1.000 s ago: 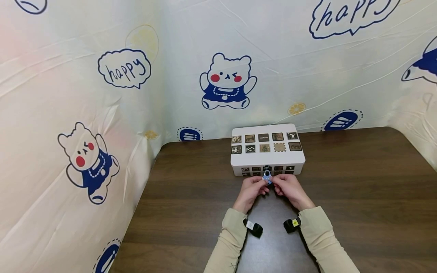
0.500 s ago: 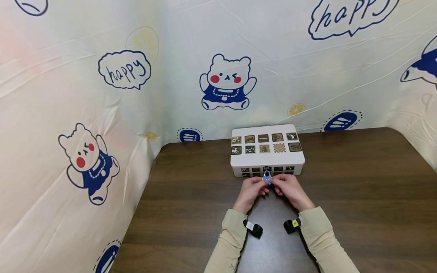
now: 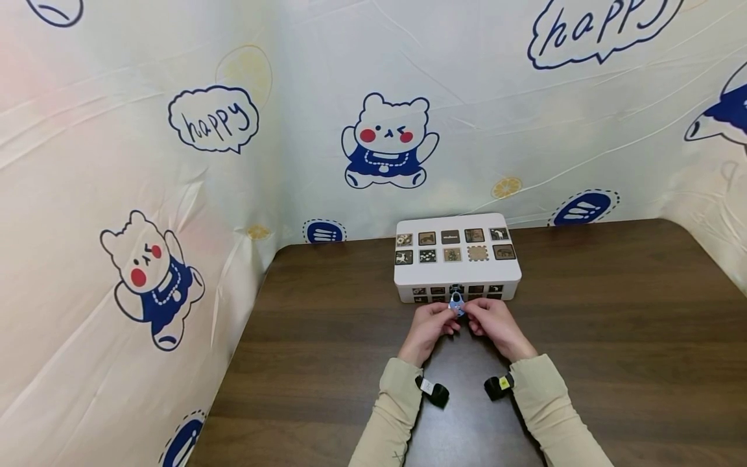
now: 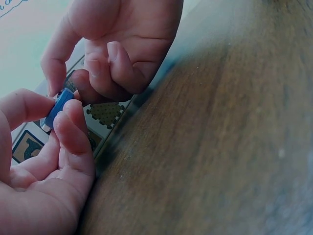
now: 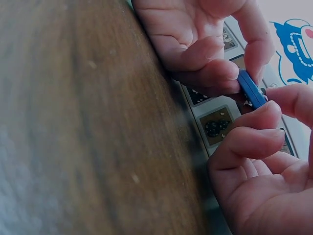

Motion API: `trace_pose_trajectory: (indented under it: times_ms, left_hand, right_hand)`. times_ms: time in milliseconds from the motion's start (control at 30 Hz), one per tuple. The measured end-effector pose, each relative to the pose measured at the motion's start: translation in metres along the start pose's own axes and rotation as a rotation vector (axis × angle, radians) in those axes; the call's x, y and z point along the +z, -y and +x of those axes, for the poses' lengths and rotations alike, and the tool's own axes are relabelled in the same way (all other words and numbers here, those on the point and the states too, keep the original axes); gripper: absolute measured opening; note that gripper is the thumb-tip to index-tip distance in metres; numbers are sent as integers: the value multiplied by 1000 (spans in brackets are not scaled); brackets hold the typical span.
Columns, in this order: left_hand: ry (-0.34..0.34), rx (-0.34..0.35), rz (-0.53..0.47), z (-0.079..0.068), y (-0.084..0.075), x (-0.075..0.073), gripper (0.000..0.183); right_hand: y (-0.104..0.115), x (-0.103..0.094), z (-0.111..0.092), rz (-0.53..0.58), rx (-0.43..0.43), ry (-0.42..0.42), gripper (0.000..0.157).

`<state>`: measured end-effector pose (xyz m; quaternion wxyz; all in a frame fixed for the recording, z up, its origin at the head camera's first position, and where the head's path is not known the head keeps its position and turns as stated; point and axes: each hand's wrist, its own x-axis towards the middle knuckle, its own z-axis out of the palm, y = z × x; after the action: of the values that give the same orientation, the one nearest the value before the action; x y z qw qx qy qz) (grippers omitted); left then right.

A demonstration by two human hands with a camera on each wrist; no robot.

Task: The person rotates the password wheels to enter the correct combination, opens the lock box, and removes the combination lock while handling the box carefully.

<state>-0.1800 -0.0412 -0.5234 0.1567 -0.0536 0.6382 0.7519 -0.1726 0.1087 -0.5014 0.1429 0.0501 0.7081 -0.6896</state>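
A small blue padlock [image 3: 456,305] hangs at the clasp [image 3: 456,288] on the front of a white tin box [image 3: 458,272] with a closed lid. From the left, my left hand [image 3: 428,329] pinches its body between thumb and fingers. My right hand [image 3: 496,324] pinches the opposite side, so both hands hold the one padlock [image 4: 59,108]. In the right wrist view, the blue body [image 5: 252,89] is seen edge-on between the fingertips, partly covered by them. Small dark square pictures cover the box's lid and front.
The box stands near the back edge of a dark wooden table [image 3: 327,363]. Behind it hangs a pale curtain [image 3: 315,149] printed with bears and the word "happy". Black wrist cameras [image 3: 434,392] are strapped over the beige sleeves [image 3: 385,415].
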Motion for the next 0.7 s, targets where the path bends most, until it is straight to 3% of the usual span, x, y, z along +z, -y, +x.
trace_pose_trajectory:
  times_ms: [533,700]
  left_hand:
    - [6,6,-25,-1,0,1,23]
    - [33,43,-22,-1,1,0,28]
  right_hand:
    - [0,-2,0,36,-6,28,26]
    - [0,-2,1,34,-13,26,26]
